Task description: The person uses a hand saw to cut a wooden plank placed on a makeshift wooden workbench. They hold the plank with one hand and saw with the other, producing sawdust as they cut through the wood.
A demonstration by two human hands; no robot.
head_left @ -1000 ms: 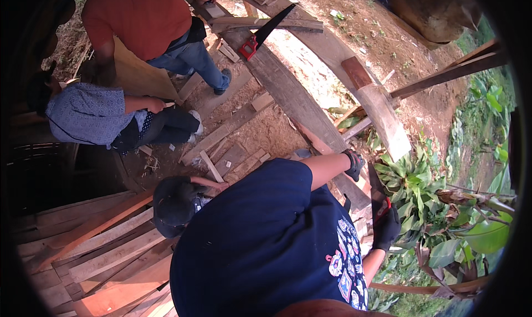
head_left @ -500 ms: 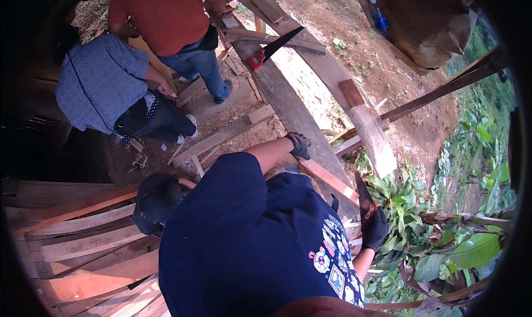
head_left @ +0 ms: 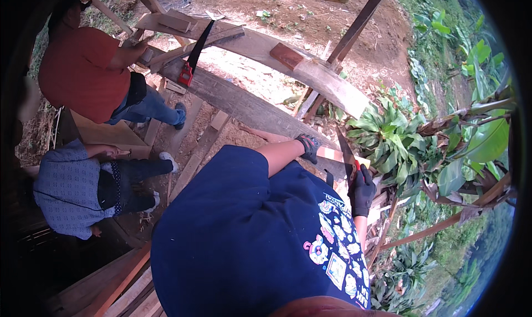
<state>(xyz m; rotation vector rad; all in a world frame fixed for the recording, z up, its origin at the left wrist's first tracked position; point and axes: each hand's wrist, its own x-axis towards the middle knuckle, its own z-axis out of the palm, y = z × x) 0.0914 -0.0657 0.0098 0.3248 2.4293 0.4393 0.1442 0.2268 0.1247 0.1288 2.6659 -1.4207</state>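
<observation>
My left hand (head_left: 308,148), in a dark grey glove, is curled over a narrow reddish wooden plank (head_left: 327,153) and grips it against a long weathered board (head_left: 244,101). My right hand (head_left: 363,190), in a black glove, is closed round the red handle of a handsaw (head_left: 346,152). The blade points up and away from me, beside the plank's right end; whether its teeth touch the wood I cannot tell. A second handsaw (head_left: 187,73) with a red handle and dark blade rests across the far left part of the long board.
A person in a red shirt (head_left: 83,73) stands at the far left with hands by the boards. Nearer is a person in a patterned blue shirt (head_left: 69,187). A pale plank (head_left: 332,90) with a brown block (head_left: 286,55) lies beyond. Leafy plants (head_left: 382,134) grow at right.
My view has swung, so the scene sits further left. My left hand has moved along the plank towards its right end, closer to the saw. My right hand still holds the saw.
</observation>
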